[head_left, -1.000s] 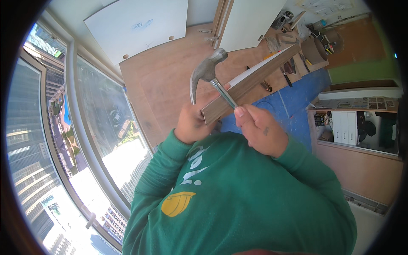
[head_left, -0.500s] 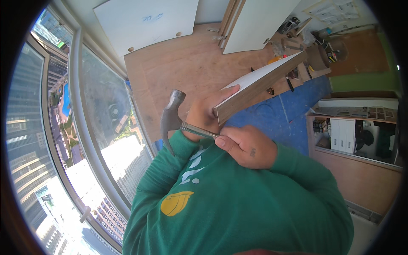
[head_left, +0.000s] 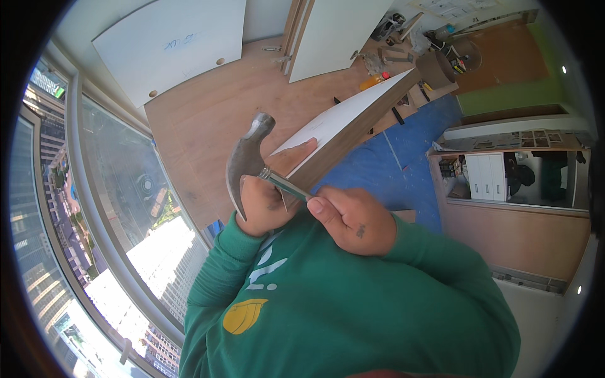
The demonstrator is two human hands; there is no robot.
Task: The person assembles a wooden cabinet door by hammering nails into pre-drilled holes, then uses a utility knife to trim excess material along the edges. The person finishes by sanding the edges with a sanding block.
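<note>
My right hand (head_left: pixel 359 223) is closed around the metal handle of a claw hammer (head_left: pixel 247 160). The steel head points left, its claw curving down in front of my left wrist. My left hand (head_left: pixel 268 205) grips the near end of a long board (head_left: pixel 356 123) with a white face and brown wood-grain edge. Its fingers lie along the white face; the hammer and the board hide part of the palm. The board tilts away to the upper right, and its far end reaches the cluttered end of the wooden worktop (head_left: pixel 252 94).
A white panel (head_left: pixel 183 44) with two round holes leans at the back left, near a white door (head_left: pixel 334 38). Windows (head_left: pixel 126 164) run along my left. An orange bottle (head_left: pixel 374 80) and tools stand behind the board. Blue sheeting (head_left: pixel 378 164) and an open cabinet (head_left: pixel 485 176) are right.
The view has swung so the room shifts left. My left hand and the board's near end have come lower and left, and more white face shows. The hammer stays in my right hand.
</note>
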